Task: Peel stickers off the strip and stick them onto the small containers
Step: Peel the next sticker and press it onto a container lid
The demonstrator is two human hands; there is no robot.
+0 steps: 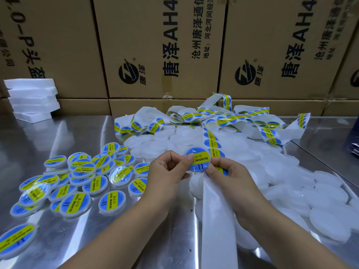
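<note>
On the steel surface [58, 136], unlabelled containers [291, 191] heap at right and labelled containers [77, 177] at left, seemingly to separate finished work, while over the trailing strip [215, 200] the left hand [167, 171] and right hand [231, 177] each keep a pinching grip on the sticker [199, 162] by its edges.

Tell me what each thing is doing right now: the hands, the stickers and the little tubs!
Round sticker: held up between both hands.
Left hand: pinching the round sticker.
Right hand: pinching the sticker's other edge.
Sticker strip: tangled, far part full of stickers, near part bare.
Labelled tubs: stickered, heaped on the left.
Plain tubs: white, no stickers, heaped on the right.
Cardboard boxes: shut, stacked behind.
</note>
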